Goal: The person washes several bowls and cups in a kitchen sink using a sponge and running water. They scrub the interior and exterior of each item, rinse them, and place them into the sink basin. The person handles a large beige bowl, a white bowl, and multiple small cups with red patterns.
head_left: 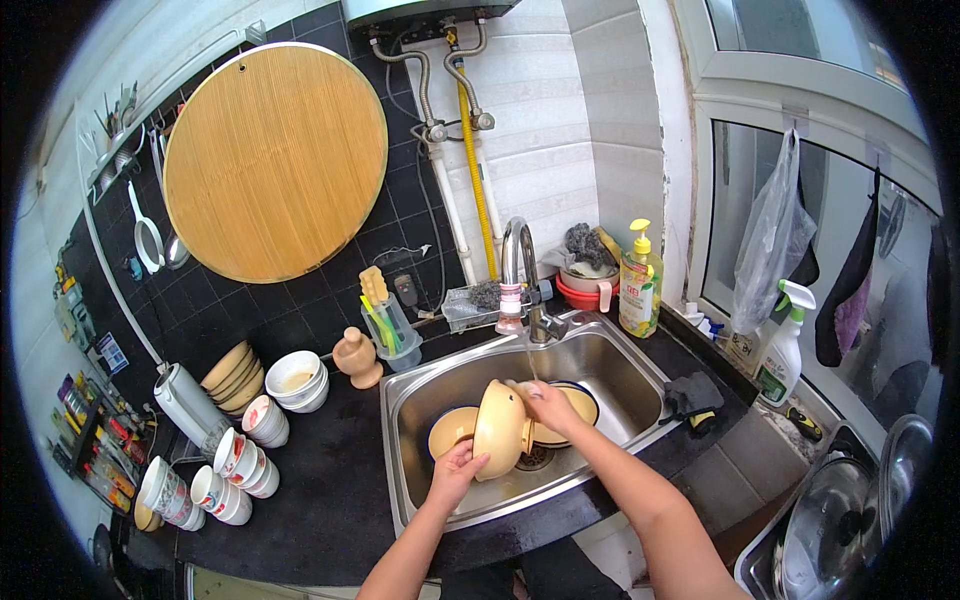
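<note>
A cream-yellow bowl (497, 435) is tipped on its side above the steel sink (394, 460), its foot ring facing right. My left hand (458, 474) grips its rim from the left, thumb on the outer wall. My right hand (550, 410) is closed at the upper right of the bowl, beneath a thin stream from the faucet (514, 250). Something pale may be under its fingers, but I cannot make it out. Two more yellow bowls with dark rims lie in the basin, one at left (449, 428) and one at right (582, 402), both partly hidden.
Stacked white bowls (298, 380), patterned cups (240, 465) and yellow bowls (232, 375) stand on the left counter. A wooden jar (356, 358) and utensil holder (397, 340) border the sink. Behind right are a soap bottle (640, 285) and red basin (582, 292); dark gloves (692, 395) lie right.
</note>
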Demonstrator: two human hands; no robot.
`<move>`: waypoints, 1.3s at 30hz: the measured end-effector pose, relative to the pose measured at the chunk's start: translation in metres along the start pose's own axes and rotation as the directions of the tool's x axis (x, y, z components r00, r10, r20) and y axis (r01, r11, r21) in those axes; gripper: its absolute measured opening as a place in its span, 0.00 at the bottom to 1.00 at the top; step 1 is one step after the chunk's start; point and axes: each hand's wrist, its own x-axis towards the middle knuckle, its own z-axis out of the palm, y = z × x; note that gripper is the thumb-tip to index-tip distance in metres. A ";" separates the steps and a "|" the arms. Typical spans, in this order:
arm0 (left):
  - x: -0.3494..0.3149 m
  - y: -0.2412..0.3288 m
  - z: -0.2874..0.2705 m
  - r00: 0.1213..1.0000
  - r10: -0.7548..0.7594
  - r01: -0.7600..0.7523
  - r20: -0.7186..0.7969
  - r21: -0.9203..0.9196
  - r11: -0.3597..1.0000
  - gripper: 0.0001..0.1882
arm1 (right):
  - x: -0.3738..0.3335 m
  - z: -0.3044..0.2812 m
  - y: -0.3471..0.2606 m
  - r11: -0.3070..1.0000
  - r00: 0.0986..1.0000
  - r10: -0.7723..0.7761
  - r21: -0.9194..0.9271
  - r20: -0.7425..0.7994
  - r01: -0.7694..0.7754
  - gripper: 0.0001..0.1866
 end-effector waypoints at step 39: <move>0.073 -0.152 -0.074 0.247 -0.565 0.728 -0.787 -0.234 0.645 0.24 | -0.011 -0.062 0.051 0.990 0.723 0.133 0.061 -0.678 -0.125 0.14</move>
